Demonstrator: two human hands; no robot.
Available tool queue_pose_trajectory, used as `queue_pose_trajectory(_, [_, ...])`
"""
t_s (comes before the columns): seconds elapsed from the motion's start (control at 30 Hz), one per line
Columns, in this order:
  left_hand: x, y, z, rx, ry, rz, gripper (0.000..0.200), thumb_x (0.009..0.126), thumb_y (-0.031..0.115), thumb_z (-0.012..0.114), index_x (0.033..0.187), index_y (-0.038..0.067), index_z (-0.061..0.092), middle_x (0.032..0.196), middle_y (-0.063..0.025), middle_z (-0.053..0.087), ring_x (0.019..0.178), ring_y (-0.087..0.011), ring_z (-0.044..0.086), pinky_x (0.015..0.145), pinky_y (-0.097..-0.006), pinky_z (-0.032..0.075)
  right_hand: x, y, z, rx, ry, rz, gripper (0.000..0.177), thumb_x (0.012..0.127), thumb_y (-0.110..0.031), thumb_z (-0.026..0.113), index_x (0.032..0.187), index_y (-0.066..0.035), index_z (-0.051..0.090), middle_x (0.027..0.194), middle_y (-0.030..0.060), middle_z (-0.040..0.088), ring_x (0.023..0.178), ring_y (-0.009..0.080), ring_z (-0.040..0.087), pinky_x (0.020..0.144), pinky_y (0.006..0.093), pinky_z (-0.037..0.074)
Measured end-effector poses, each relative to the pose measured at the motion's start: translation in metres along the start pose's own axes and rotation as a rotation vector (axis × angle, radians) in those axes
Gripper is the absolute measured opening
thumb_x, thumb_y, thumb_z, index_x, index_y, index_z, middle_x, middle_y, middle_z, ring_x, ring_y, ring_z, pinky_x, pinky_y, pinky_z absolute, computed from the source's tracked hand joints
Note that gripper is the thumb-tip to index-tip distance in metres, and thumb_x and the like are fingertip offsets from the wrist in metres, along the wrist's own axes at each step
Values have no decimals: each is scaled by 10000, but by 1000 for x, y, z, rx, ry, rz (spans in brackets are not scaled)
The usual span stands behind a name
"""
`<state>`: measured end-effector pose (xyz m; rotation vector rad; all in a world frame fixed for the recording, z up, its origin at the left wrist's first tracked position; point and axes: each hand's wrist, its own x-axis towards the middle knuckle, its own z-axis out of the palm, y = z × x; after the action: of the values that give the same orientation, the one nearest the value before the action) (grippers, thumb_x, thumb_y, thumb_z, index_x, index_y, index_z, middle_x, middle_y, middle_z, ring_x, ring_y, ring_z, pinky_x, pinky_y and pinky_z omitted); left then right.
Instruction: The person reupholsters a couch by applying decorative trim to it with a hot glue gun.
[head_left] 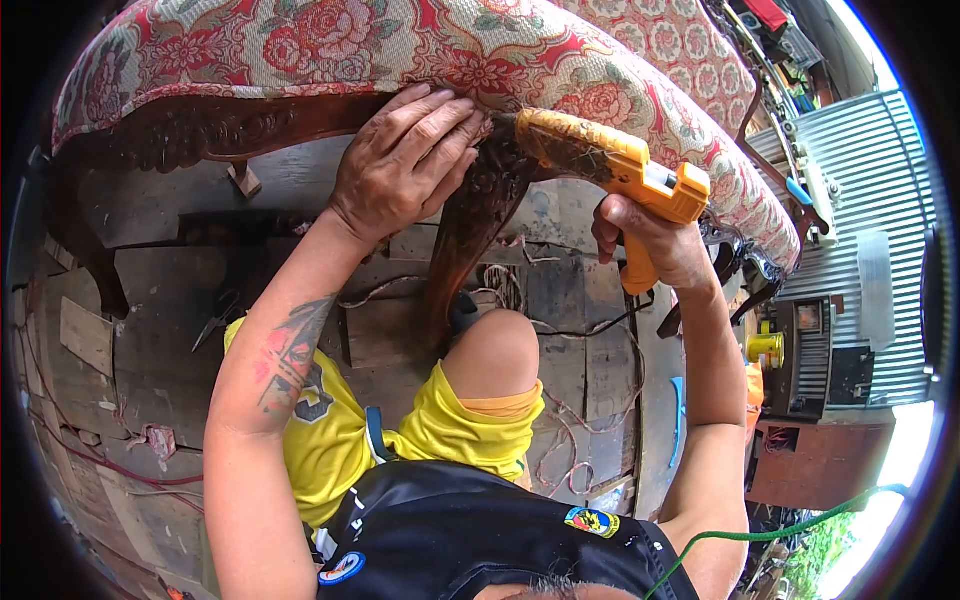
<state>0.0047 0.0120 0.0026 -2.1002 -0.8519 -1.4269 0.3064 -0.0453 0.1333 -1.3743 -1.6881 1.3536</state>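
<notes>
A floral upholstered seat (330, 45) on a carved dark wooden frame (240, 125) stretches across the top of the view. My left hand (405, 165) lies against the seat's lower edge, fingers extended side by side over the fabric border and wood, just above a carved leg (475, 220). What is under its fingertips is hidden. In my right hand (650, 240) is an orange glue gun (600, 155), gripped by its handle. The gun's nozzle end points left, at the fabric edge by the top of the leg, close to my left fingertips.
Scissors (215, 322) lie on the plank floor (390, 335) at the left. Cords (570, 440) run over the floor near my knee. Another floral piece (670, 50) stands behind the seat. A yellow can (765, 348) and a corrugated metal wall (870, 190) are at the right.
</notes>
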Motion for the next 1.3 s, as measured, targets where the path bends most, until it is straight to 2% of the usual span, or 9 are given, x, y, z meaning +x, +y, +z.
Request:
queue_pose_trajectory(0.17, [-1, 0, 0, 4, 1, -1, 322, 996, 145, 773, 1308, 65, 786, 1382, -63, 704, 1322, -254, 643, 1186, -449, 546, -2, -3, 1, 4, 13, 0, 364, 1039, -267, 806, 1250, -5, 664, 826, 31, 647, 747, 150, 659, 648, 360, 603])
queue_pose_trajectory(0.23, [-1, 0, 0, 9, -4, -5, 318, 998, 147, 771, 1306, 67, 787, 1382, -63, 704, 1322, -252, 644, 1187, -447, 545, -2, -3, 2, 20, 40, -18, 299, 1039, -313, 814, 1067, -36, 705, 789, 14, 653, 701, 115, 651, 620, 322, 586])
queue_pose_trajectory(0.57, [0, 0, 0, 10, 1, 4, 327, 996, 148, 770, 1312, 65, 785, 1384, -64, 709, 1318, -252, 647, 1186, -446, 541, -2, -2, 1, 38, 37, -1, 279, 1043, -295, 805, 1072, -35, 709, 793, 14, 654, 704, 116, 654, 624, 321, 587])
queue_pose_trajectory(0.63, [0, 0, 0, 0, 3, 4, 330, 993, 145, 771, 1312, 62, 785, 1386, -65, 708, 1317, -254, 648, 1185, -447, 541, -2, 0, -2, 25, 21, 23, 366, 1036, -268, 809, 1255, -16, 658, 821, 28, 636, 745, 153, 654, 643, 351, 592])
queue_pose_trajectory(0.73, [0, 0, 0, -4, 2, 3, 331, 993, 144, 772, 1312, 61, 784, 1383, -66, 709, 1317, -257, 647, 1187, -448, 540, -2, -1, -2, 23, 6, 14, 376, 1034, -268, 812, 1267, -16, 659, 820, 26, 633, 745, 153, 652, 643, 350, 591])
queue_pose_trajectory(0.97, [1, 0, 0, -3, 0, 0, 322, 996, 144, 770, 1307, 61, 785, 1377, -66, 708, 1314, -256, 648, 1184, -452, 543, 0, 0, -3, 24, -5, 13, 373, 1038, -258, 808, 1279, -17, 658, 822, 25, 634, 744, 151, 650, 645, 348, 592])
queue_pose_trajectory(1.03, [1, 0, 0, 19, 18, 4, 291, 1004, 194, 759, 1270, 83, 803, 1344, -47, 727, 1292, -231, 665, 1202, -426, 531, 0, -2, -2, 16, -14, 7, 357, 1038, -258, 808, 1257, -15, 665, 819, 27, 636, 738, 153, 652, 641, 350, 592])
queue_pose_trajectory(1.3, [1, 0, 0, -2, 12, -1, 301, 1003, 170, 763, 1286, 72, 796, 1359, -58, 720, 1298, -247, 660, 1190, -442, 539, -1, -26, 3, -56, 18, 42, 321, 1029, -283, 820, 1161, -20, 692, 797, 27, 636, 724, 151, 659, 625, 351, 586])
